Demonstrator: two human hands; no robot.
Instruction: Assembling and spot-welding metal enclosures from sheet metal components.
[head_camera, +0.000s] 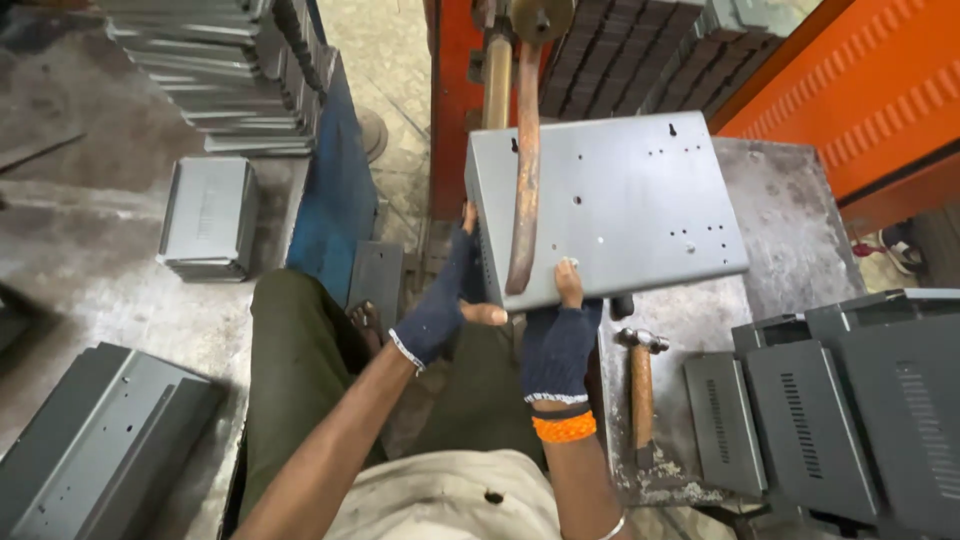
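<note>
The left hand (440, 310), in a dark fingerless glove, has its fingers (470, 215) clamped on the near-left edge of a grey sheet-metal casing (620, 200), the thumb lying along its underside. The right hand (560, 335), gloved the same way with an orange band at the wrist, pinches the near edge of the casing, its thumb (568, 282) pressed on the top face. The casing is held tilted over the person's lap, its flat punched face upward, at the centre of the view. A rusty curved rod (523, 170) comes down from twelve o'clock and crosses the casing's left part, its lower tip just beside the right thumb.

At four o'clock from the hands a hammer (640, 390) with a wooden handle lies on the worn metal table (790, 200). Further toward four o'clock stands a row of dark grey vented casings (850, 410). At eleven o'clock a stack of grey metal sheets (220, 80) rises beside a blue panel (335, 190). At nine o'clock a small pile of grey casings (205, 215) sits on the floor, and at eight o'clock lies a long grey channel piece (95, 440).
</note>
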